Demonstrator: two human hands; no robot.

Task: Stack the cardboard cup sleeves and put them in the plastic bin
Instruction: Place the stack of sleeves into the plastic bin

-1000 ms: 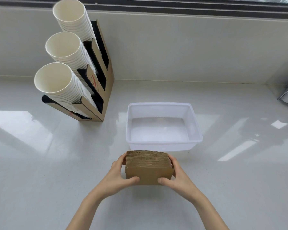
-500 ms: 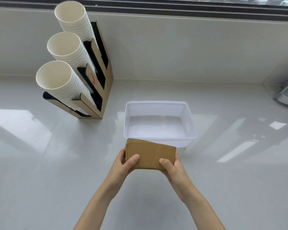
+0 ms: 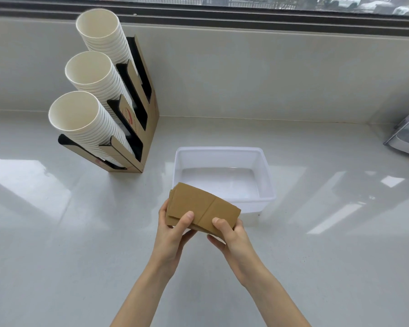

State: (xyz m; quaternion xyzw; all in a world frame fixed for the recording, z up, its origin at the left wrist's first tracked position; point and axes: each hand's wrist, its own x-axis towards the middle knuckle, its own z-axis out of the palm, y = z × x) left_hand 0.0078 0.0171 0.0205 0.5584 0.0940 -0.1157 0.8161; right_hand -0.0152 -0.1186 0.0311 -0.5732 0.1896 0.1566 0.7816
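Both the left hand (image 3: 172, 228) and right hand (image 3: 232, 234) gripped the sleeve stack (image 3: 202, 207), which had risen off the counter (image 3: 57, 256), tilted flat, nearing the empty bin (image 3: 265, 185) at one o'clock.

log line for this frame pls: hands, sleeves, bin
left hand: shut on sleeve stack | right hand: shut on sleeve stack | stack: lifted, tilted, at bin's near rim | plastic bin: empty

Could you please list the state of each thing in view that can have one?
Stack of cup sleeves: flat, held in both hands above the counter.
Plastic bin: upright, open, empty.
Cup holder: holds three rows of paper cups.
Left hand: gripping the stack.
Right hand: gripping the stack.
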